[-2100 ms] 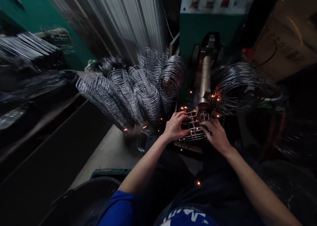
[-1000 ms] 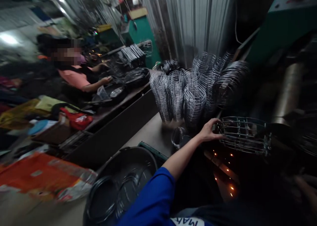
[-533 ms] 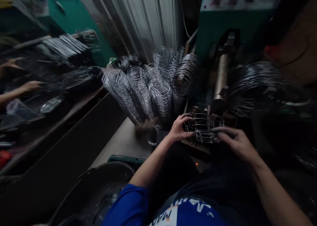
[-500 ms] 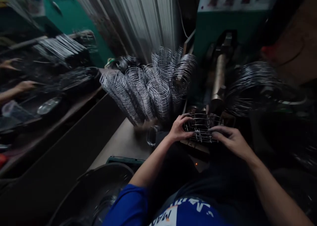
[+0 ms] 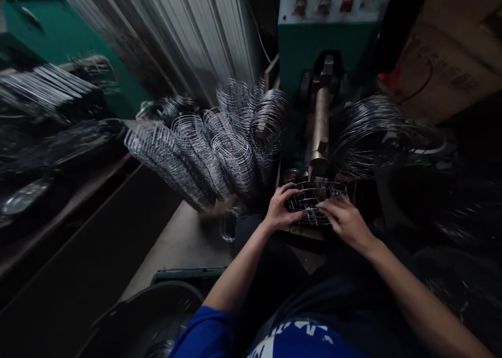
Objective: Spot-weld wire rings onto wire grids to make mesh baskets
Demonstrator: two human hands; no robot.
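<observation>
A round wire frame (image 5: 312, 194) is held between both hands, just below the metal cylinder (image 5: 320, 133) of a green machine (image 5: 314, 41). My left hand (image 5: 280, 209) grips its left side, thumb along the lower edge and fingers over the top. On the right side, my right hand (image 5: 345, 219) has its thumb and fingers on the wire, close to the lower middle. Fine contact between the right fingertips and the wire is dim.
Stacks of wire rings (image 5: 235, 159) lean left of the machine, and a wire bundle (image 5: 372, 135) lies to its right. A dark tub (image 5: 145, 305) sits at the lower left. Cardboard boxes (image 5: 451, 65) stand at the upper right.
The view has turned right, so the surroundings appear shifted left. My right hand has moved inward over the wire frame. The other person's hands at the far left have left the view.
</observation>
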